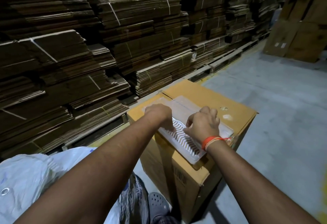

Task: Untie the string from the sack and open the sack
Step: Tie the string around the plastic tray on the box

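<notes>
Sack (26,176) lay untouched at lower left, soft, crinkly, probably light, string not visible | grab at gathered neck, I'd judge | both hands farther off: left hand (157,115), right hand (203,123) pressed curled fingers on plastic tray (182,105) atop carton (200,91)

Left of and behind the cardboard box (187,135), stacked flattened cartons (88,55) wall off that side, just beside it. A white sack (30,179) crowds the near-left. Right of the box the concrete floor (283,117) lies open; more boxes (304,29) stand far beyond
</notes>
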`<state>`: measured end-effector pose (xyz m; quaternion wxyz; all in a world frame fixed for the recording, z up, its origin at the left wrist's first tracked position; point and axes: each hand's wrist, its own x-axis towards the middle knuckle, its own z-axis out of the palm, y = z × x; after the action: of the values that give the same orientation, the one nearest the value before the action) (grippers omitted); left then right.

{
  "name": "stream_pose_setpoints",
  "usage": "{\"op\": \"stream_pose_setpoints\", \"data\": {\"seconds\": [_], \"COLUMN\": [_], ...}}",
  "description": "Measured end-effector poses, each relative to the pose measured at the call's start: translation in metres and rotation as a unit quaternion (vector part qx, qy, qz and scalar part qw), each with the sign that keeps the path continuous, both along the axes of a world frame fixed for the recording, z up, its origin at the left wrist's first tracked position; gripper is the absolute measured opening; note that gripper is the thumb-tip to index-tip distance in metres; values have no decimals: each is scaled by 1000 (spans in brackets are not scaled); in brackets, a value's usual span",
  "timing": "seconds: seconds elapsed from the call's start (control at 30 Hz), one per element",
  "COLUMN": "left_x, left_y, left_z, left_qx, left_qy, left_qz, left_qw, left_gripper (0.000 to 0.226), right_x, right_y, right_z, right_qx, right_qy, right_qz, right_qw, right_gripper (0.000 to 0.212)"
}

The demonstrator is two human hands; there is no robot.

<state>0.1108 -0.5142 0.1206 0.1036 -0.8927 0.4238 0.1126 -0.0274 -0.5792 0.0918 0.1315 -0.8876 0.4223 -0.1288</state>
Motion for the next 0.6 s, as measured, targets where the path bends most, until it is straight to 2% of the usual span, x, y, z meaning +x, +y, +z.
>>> {"op": "stream_pose_setpoints", "data": {"seconds": [0.1,0.17,0.27,0.37,0.5,0.6], "left_x": [7,15,26,33,33,31], "left_y": [-4,-4,-4,-12,-30,-48], "left_z": [1,5,11,10,7,9], "left_qx": [-44,-82,-158,-192,-187,-165], "left_qy": [-22,-36,-33,-31,-31,-32], "left_qz": [-17,-29,-23,-28,-54,-60], "left_qw": [999,996,987,980,980,984], "left_gripper": [47,47,39,35,43,39], "right_x": [-25,-43,-63,-77,-83,-87], "right_y": [-8,-20,-41,-55,-54,-50], "right_z": [6,4,-12,-32,-43,-42], "right_qx": [29,56,91,130,173,188], "right_qy": [-112,-154,-176,-190,-216,-209], "right_qz": [-24,-50,-94,-141,-175,-195], "right_qw": [993,985,976,963,945,940], "right_gripper": [11,6,4,8,16,24]}}
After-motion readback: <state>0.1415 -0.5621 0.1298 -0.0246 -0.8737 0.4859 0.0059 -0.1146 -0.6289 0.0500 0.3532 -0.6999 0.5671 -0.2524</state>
